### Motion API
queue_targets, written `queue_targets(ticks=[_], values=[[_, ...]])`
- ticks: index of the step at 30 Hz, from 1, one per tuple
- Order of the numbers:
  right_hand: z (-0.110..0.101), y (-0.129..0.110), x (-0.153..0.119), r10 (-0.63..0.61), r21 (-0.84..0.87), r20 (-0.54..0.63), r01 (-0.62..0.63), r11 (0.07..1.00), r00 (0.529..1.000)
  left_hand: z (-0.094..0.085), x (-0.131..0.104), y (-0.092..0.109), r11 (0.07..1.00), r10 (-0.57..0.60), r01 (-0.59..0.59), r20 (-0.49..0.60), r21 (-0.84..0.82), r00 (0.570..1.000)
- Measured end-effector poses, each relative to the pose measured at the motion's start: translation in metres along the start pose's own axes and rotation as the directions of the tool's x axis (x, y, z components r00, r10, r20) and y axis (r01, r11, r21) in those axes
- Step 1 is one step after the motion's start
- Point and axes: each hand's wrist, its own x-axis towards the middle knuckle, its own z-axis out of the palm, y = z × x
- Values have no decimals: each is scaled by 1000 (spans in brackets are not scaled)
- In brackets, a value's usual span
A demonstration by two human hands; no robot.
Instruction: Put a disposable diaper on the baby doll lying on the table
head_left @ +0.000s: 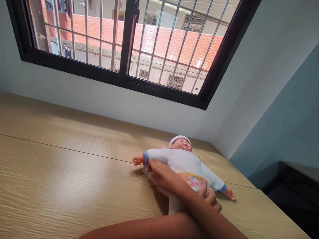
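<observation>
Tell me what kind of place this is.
Likely a room in a home, not a workshop. A wooden table stands under a barred window that looks onto brick buildings. Both hands, left hand and right hand, hold a baby doll lying on it.

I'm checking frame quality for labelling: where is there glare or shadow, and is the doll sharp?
Head view: daylight from the window leaves a pale sheen on the wooden table; the doll is reasonably sharp and casts a soft shadow beneath its arm; the right hand and left hand on it look darker; straight lines tilt.
</observation>
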Motion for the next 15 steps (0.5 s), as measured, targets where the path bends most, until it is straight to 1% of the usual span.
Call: queue_targets(ticks=[3, 5, 6, 8, 10, 13, 15], values=[[2, 3, 4, 24, 102, -45, -19, 995, 999, -2, -5, 0, 988, 55, -50, -28, 146, 998], [2, 4, 5, 75, 147, -72, -64, 987, 995, -7, -7, 0, 981, 64, -57, -28, 184, 998], [2, 4, 5, 114, 135, -79, -103, 985, 990, -10, -8, -1, 978, 70, -63, -28, 201, 997], [1, 3, 5, 195, 40, -68, -193, 980, 978, -16, -9, -1, 972, 75, -64, -41, 227, 996], [1, 2, 3, 242, -61, -37, -244, 968, 970, -19, -7, -1, 971, 78, -66, -43, 229, 996], [0, -2, 2, 244, -158, -1, -241, 958, 970, -13, -4, -1, 975, 79, -72, -29, 209, 996], [-1, -5, 3, 207, -203, 1, -203, 958, 978, -4, -1, -1, 978, 78, -70, -32, 194, 996]])
